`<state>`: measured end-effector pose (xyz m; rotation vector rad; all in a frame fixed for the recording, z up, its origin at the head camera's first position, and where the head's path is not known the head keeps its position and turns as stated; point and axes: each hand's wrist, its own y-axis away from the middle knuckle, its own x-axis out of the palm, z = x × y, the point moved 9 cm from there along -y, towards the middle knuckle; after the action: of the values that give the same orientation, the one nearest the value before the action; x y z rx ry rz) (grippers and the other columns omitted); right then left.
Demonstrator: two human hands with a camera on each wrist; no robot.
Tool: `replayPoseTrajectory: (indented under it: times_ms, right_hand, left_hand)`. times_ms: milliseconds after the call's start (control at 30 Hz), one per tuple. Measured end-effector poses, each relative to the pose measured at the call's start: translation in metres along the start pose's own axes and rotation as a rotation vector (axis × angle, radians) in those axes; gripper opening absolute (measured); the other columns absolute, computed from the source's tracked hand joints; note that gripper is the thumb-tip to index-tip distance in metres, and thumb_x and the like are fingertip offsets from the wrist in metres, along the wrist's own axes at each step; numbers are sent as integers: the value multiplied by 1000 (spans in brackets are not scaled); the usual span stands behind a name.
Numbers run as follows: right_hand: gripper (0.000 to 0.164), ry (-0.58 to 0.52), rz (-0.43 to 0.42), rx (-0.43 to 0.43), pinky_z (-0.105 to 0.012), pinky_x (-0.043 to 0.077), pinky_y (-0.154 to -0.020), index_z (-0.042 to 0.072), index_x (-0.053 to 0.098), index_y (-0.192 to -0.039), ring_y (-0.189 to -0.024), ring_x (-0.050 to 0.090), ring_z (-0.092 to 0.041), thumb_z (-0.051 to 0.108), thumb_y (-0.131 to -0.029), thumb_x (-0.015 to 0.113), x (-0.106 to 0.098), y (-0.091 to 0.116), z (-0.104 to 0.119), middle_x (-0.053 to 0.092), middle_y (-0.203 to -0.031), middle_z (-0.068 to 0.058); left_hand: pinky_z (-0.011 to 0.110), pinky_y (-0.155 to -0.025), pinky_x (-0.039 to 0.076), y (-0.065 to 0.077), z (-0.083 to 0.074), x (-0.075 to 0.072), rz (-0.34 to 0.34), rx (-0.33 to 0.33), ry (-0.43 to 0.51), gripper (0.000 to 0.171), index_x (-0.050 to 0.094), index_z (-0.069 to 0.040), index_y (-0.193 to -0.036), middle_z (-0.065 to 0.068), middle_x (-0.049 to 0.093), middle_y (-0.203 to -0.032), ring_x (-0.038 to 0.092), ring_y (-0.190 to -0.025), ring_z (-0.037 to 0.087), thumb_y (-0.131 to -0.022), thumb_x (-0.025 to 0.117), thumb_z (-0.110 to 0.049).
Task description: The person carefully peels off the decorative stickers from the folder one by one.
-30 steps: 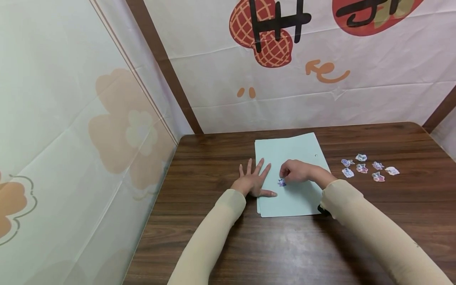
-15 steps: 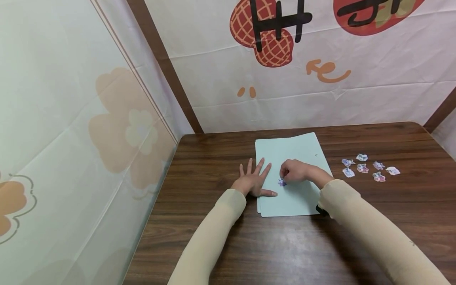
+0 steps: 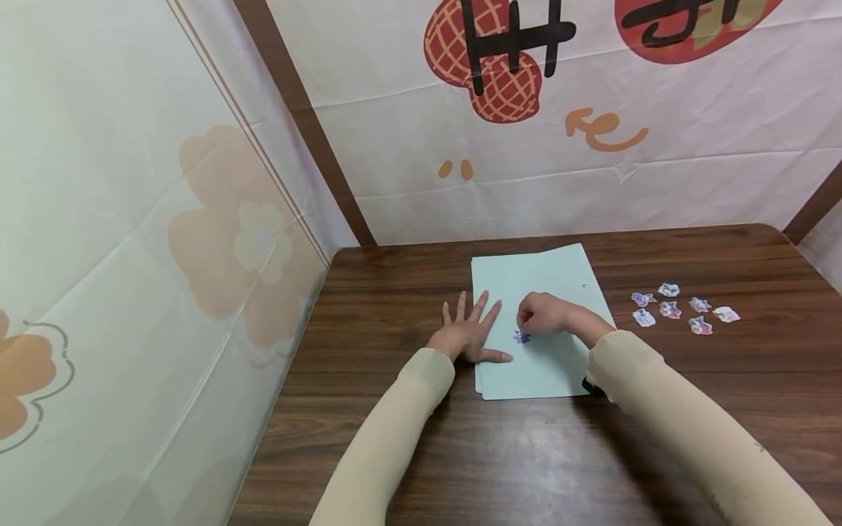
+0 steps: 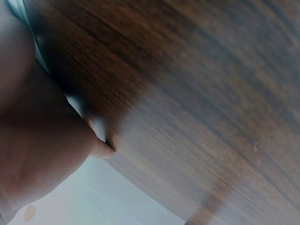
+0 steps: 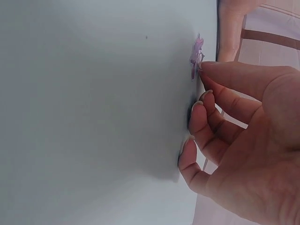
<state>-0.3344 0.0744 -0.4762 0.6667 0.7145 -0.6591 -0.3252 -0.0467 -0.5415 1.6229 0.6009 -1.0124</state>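
Note:
Purple and glossy, a small cut-out sticker (image 3: pixel 521 337) is at the left-middle of the pale blue-green sheets (image 3: pixel 559 372). My right hand (image 3: pixel 544 314) pinches its edge between thumb and index finger; the right wrist view shows the sticker (image 5: pixel 196 52) at those fingertips, while the other fingers curl near the sheet. Whether its whole underside touches the sheet, I cannot tell. With fingers spread, my left hand (image 3: pixel 464 339) rests flat across the sheets' left edge. The left wrist view shows part of the left hand (image 4: pixel 42 150) close up and blurred.
Several more cut-out stickers (image 3: pixel 670 310) lie scattered on the dark wooden table (image 3: pixel 381 314) to the right of the sheets. A printed cloth (image 3: pixel 408 212) hangs behind the table, and another patterned panel (image 3: pixel 131 292) stands along the left.
Both hands stay nearly in place. The sticker at the right fingertips shows a slightly different sheen, and the right forearm has shifted a little left.

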Motion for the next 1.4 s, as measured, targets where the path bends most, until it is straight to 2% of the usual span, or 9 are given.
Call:
replayPoseTrajectory:
  times_ms: [500,700,833,933,1067,1233,1400]
  right_hand:
    - [11,-106,1,-34,-32,44,-73,-1,69,-97,-79,53,-18,4,-98,59,1,8,-1,62,-84,-4]
    - [10,-147,8,-48,-32,43,-72,-1,68,-97,-79,52,-17,3,-98,59,3,7,-3,61,-84,-5]
    - [10,-180,17,-47,-31,41,-70,-2,68,-97,-77,50,-16,2,-98,58,4,7,-6,59,-84,-4]
    - [10,-193,21,-44,-31,41,-69,-2,68,-97,-76,49,-16,1,-98,58,4,7,-7,58,-83,-3]
    - [11,-198,25,-40,-31,40,-70,-2,68,-98,-77,48,-16,1,-98,57,4,7,-8,57,-83,-2]
    - [11,-194,26,-28,-31,41,-70,-1,68,-99,-79,49,-17,3,-99,57,5,8,-7,58,-85,-3]
    - [11,-191,25,-20,-32,41,-71,0,68,-100,-81,50,-18,4,-99,57,4,9,-8,58,-86,-4]
  left_hand:
    - [68,-116,-15,1,-1,-1,-1,-7,11,114,-21,-42,-158,-8,-38,-162,-39,-145,38,-82,51,-87]
    - [68,-117,-12,4,-1,-2,-26,1,-3,113,-18,-40,-161,-7,-33,-166,-33,-149,39,-84,50,-86]
    - [68,-119,-8,12,-4,-7,-56,8,-17,112,-14,-38,-163,-4,-27,-169,-26,-152,40,-84,48,-87]
    - [68,-119,-7,21,-7,-11,-64,18,-28,111,-14,-36,-163,-2,-26,-169,-25,-153,41,-85,46,-86]
    - [68,-119,-7,25,-9,-13,-68,24,-33,110,-13,-34,-164,0,-25,-170,-24,-153,41,-86,47,-85]
    - [68,-119,-8,14,-5,-7,-53,6,-29,110,-14,-37,-163,-4,-27,-169,-26,-152,40,-86,48,-85]
    - [68,-119,-6,18,-7,-10,-69,13,-43,109,-12,-36,-164,-2,-25,-170,-24,-153,41,-87,48,-85]
